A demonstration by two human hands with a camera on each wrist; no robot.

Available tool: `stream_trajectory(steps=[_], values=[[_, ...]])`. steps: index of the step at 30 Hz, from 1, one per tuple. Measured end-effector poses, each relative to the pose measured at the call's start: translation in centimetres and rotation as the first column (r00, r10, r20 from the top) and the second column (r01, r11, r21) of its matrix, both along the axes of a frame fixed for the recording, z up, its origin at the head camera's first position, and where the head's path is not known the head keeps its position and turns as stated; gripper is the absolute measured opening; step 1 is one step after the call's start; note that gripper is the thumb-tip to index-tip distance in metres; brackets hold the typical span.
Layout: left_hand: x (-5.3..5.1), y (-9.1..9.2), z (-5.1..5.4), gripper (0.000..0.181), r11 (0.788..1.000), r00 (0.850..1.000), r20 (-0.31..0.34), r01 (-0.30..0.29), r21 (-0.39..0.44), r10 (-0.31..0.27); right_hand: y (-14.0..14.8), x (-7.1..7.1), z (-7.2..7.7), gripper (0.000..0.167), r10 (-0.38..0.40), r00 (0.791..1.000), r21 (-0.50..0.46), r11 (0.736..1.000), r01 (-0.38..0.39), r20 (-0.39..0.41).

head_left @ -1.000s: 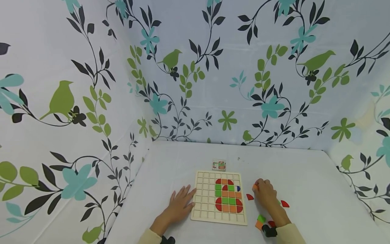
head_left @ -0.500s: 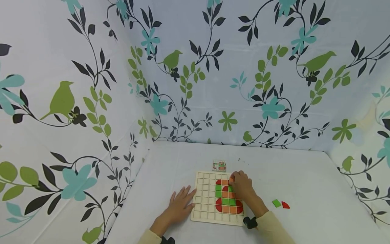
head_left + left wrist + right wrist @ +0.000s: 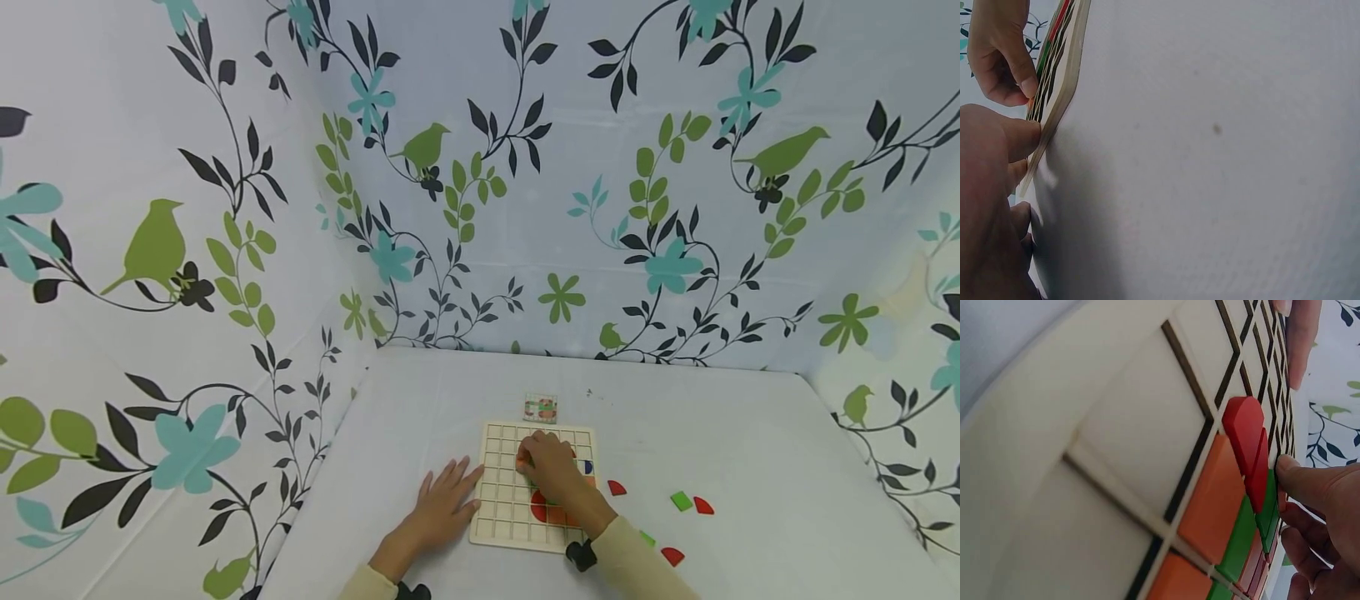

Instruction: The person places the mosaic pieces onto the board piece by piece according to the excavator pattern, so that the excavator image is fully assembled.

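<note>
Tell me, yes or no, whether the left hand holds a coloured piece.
No, the left hand lies with spread fingers at the left edge of the board, gripping nothing.

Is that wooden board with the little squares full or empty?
Partly filled: the board holds red pieces and orange pieces on one side, while its side nearest the left hand is bare.

Pale grid board [image 3: 496, 498], flat on surface [image 3: 765, 467], between left and right edges, partly filled with coloured pieces [image 3: 1211, 499]. Orange piece [image 3: 1282, 499] pinched at board's far half.
</note>
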State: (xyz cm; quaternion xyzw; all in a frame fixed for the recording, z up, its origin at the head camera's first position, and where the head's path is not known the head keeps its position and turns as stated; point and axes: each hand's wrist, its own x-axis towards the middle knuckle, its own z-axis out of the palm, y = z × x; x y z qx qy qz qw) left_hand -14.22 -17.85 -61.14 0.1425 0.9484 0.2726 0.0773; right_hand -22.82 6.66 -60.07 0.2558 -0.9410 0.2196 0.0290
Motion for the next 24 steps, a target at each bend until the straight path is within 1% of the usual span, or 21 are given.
stream_trajectory(steps=[4,9,13,15,17,18,21,22,23,24], values=[[-0.1,0.0,-0.1,0.059,1.000,1.000,0.000,-0.002,-0.005,0.002,0.0,0.2,0.4,0.013,0.002,1.000,0.010,1.000,-0.002,-0.015],[-0.1,0.1,-0.2,0.060,1.000,1.000,-0.004,-0.002,-0.005,0.002,0.4,0.6,0.9,0.009,0.043,0.999,-0.047,0.998,-0.043,-0.004],[-0.1,0.2,-0.1,0.060,1.000,1.000,0.000,-0.002,0.003,0.002,0.6,0.5,0.6,0.008,0.070,0.997,-0.093,0.993,-0.069,0.014],[-0.1,0.2,0.0,0.060,1.000,1.000,0.000,-0.001,0.008,0.001,0.7,0.4,0.3,0.008,0.075,0.997,-0.101,0.992,-0.075,-0.004],[-0.1,0.2,0.2,0.060,1.000,1.000,-0.004,0.000,0.012,0.000,0.9,0.4,0.1,0.009,0.064,0.997,-0.095,0.993,-0.067,-0.033],[-0.1,0.3,0.2,0.060,1.000,1.000,-0.005,0.000,0.015,0.000,1.1,0.4,-0.1,0.010,0.055,0.997,-0.090,0.994,-0.060,-0.060],[-0.2,0.4,-0.1,0.059,1.000,1.000,-0.010,-0.005,0.025,0.005,2.1,0.6,0.0,0.009,0.007,0.998,-0.112,0.994,-0.013,-0.055],[-0.2,0.4,-0.3,0.059,1.000,1.000,-0.010,-0.011,0.028,0.011,2.6,0.8,0.2,0.008,-0.018,0.999,-0.118,0.993,0.013,-0.033],[-0.2,0.4,-0.4,0.059,1.000,1.000,-0.004,-0.015,0.022,0.015,3.2,1.0,0.4,0.008,-0.040,0.999,-0.126,0.991,0.039,-0.006],[-0.2,0.4,-0.6,0.059,1.000,1.000,-0.005,-0.021,0.022,0.021,4.0,1.2,0.5,0.007,-0.072,0.997,-0.126,0.989,0.076,0.032]])
